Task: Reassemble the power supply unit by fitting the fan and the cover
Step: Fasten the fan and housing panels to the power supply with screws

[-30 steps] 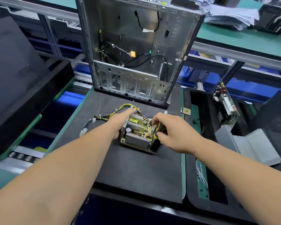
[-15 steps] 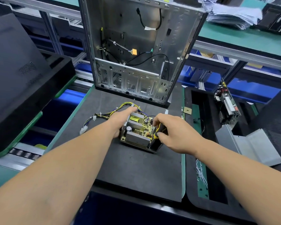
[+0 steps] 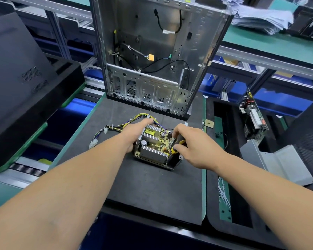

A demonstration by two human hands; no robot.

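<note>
Black foam mat (image 3: 148,186) on a green bench, bare mat stretching toward the near edge. An open metal computer case (image 3: 152,56) stands upright at the far edge. Mid-mat sits the open power supply unit (image 3: 153,146), wire harness (image 3: 116,128) trailing left. The left hand (image 3: 135,133) grips its left wall, fingers curled over the far corner. The right hand (image 3: 193,147) clamps a yellow-and-black screwdriver (image 3: 175,148), tip hidden inside the unit. Folded grey metal cover (image 3: 278,165) lies well right.
</note>
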